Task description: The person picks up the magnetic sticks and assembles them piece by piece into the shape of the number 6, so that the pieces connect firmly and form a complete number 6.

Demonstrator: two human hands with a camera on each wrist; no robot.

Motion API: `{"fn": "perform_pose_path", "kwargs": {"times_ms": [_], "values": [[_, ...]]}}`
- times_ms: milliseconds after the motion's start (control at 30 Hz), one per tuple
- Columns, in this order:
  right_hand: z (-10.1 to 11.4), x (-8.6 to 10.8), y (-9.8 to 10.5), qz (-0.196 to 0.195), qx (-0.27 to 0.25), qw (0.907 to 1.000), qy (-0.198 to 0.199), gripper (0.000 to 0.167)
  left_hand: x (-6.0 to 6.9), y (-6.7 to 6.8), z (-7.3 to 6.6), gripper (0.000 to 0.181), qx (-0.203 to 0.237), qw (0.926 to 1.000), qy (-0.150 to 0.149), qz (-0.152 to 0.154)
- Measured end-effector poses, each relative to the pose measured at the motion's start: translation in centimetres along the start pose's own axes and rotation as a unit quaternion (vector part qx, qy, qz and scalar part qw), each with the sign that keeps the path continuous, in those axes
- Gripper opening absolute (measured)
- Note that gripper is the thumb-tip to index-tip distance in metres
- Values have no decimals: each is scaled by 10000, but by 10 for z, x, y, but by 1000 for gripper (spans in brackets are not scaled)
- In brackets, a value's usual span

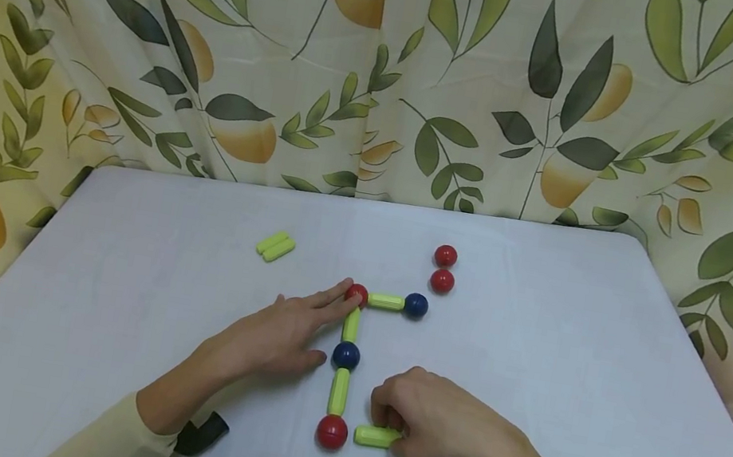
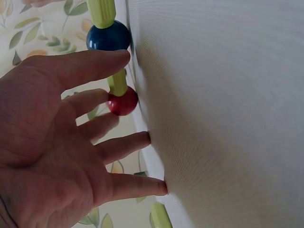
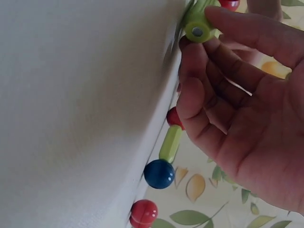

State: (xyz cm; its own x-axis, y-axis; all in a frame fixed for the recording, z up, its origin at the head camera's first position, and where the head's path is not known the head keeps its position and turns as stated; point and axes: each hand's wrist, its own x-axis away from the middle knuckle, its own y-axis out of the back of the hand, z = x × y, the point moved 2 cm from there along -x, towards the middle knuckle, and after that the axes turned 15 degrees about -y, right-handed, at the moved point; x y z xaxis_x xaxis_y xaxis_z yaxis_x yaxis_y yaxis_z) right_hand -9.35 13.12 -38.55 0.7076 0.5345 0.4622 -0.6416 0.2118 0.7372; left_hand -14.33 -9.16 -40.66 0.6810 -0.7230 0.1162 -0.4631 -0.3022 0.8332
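My right hand [image 1: 450, 424] pinches a yellow-green rod [image 1: 372, 436] between thumb and fingers, low over the white table. A metal disc shows in the rod's near end [image 3: 197, 32] in the right wrist view. The rod's other end points at the lower red ball [image 1: 331, 433], a small gap apart. Above that ball run a rod [image 1: 339, 392], a blue ball [image 1: 346, 355], another rod [image 1: 351, 325] and the upper red ball [image 1: 357, 296]. From there a rod [image 1: 386, 301] leads right to a second blue ball [image 1: 416, 305]. My left hand [image 1: 279, 335] touches the upper red ball with outstretched fingers.
Two loose yellow-green rods [image 1: 276, 246] lie side by side at the back left of the table [image 1: 135, 263]. At the back right sit two red balls, one [image 1: 445, 255] behind the other [image 1: 442, 281]. A patterned curtain [image 1: 448, 88] hangs behind the table.
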Motion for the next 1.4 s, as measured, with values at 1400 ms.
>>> {"fn": "perform_pose_path", "kwargs": {"times_ms": [1400], "values": [[-1, 0, 1, 213, -253, 9994, 144, 24, 3, 2, 0, 87, -28, 9997, -253, -49]]}}
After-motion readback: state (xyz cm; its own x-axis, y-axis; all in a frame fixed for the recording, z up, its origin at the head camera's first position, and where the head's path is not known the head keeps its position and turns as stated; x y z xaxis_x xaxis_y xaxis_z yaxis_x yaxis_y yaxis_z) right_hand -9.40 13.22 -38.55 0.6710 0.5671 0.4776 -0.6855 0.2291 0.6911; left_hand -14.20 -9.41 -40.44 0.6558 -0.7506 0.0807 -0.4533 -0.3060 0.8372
